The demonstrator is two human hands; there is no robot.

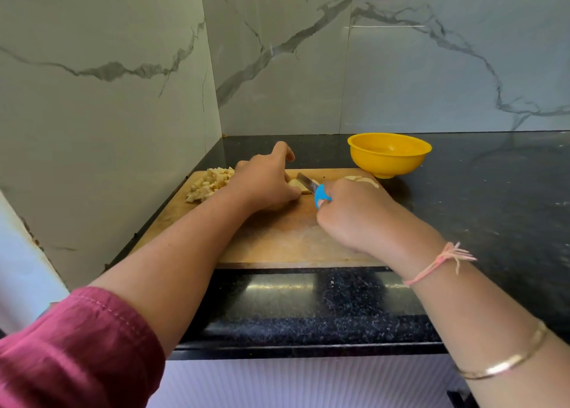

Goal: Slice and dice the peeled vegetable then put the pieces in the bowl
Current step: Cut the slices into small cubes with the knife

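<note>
1. Because the left hand (265,185) lies over it, only a pale corner of the vegetable (293,183) shows, near the middle of the board (277,235) and a little toward 12 o'clock. Its full shape cannot be made out.
2. The left fingers curl down onto that piece and pin it to the board, with the fingertips out of sight.
3. The right hand (354,213) is wrapped round the knife (308,184) and hides most of the blue handle, so only its front end shows. The blade points toward 10 o'clock and its tip is lost behind the left hand. Whether the edge is in the vegetable I cannot tell.
4. The slices (364,180) at the board's 2 o'clock are half hidden behind the right knuckles, and their number cannot be told.
5. The dice (209,184) lie heaped at the board's 10 o'clock, too many and too overlapped to count.
6. The yellow bowl (389,154) stands on the counter (493,191), just beside the board at 1 o'clock.
7. Counted: two hands, one board, one knife, one bowl and one heap of dice. The right arm carries one thread (438,262) at the wrist and one bangle (505,361) further up. The left arm has one sleeve (77,346), cut off by the frame's edge at 7 o'clock.
</note>
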